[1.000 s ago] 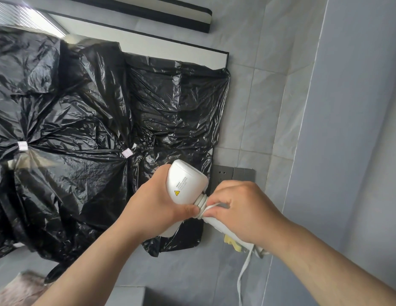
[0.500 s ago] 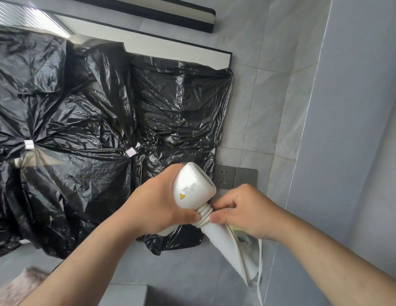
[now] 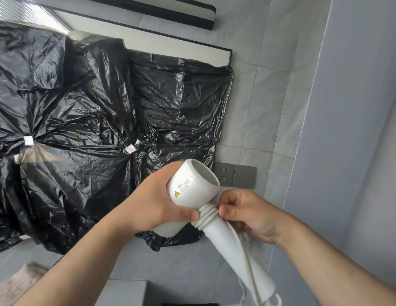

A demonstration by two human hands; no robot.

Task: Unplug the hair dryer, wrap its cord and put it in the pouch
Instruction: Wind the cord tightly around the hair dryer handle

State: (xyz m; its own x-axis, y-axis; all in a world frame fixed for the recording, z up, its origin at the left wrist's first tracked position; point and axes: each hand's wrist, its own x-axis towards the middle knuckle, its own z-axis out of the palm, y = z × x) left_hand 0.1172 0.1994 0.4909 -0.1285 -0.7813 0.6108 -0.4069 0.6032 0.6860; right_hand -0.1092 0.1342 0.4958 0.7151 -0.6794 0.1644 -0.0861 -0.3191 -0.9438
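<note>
The person holds the white hair dryer (image 3: 192, 186) up in the air with both hands, in front of a grey tiled wall (image 3: 261, 96), just below and left of a grey socket (image 3: 223, 173).

The barrel tilts, with its open round end pointing up and to the right, towards the socket. A small yellow warning mark on its side faces the person. The handle leaves the barrel at an angle, and its long axis runs on a slant down and to the right, almost to the bottom edge of the view.

The left hand (image 3: 153, 204) grips the back of the barrel. Its fingers are curled round the far side and its thumb is pressed on the near side, just beside the neck.

The cord (image 3: 205, 214) is white. Several turns of it sit tight together round the top of the handle, where it meets the barrel. A loose length runs down alongside the handle and off the bottom edge.

The right hand (image 3: 248, 214) pinches the cord at those turns, with the thumb and curled fingers (image 3: 233, 196) touching the coils.

Behind the hands, crinkled black plastic (image 3: 93, 129) covers most of the wall on the left, held with small bits of pale tape (image 3: 129, 149).
</note>
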